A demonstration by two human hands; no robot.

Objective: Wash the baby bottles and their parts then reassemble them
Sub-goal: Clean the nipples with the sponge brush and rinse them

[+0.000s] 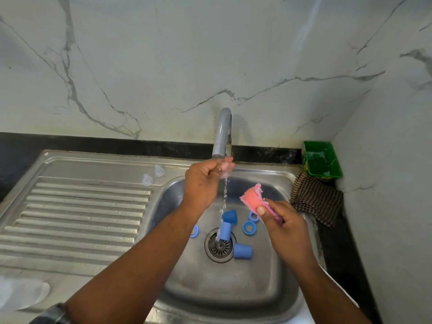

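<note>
Sink [233,298] holding 3 blue caps [242,250] and 3 rings [249,227]. Our left hand [205,181] curls round a clear teat [225,168] under the tap [222,134]; our right hand [284,226] pinches a pink sponge [253,197]. We judge the teat soft and slippery: grip its base.

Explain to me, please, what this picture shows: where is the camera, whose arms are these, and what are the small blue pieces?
There is no machine: a person wears one camera on the head, so you look down along their own arms. The left hand holds a small clear piece, probably a teat, under the running tap. The right hand grips a pink sponge. In the sink lie blue caps and blue rings from baby bottles, near the drain. Two more clear teats rest on the sink's rim, left of the tap. A green tub and a checked cloth sit at the right.
</note>
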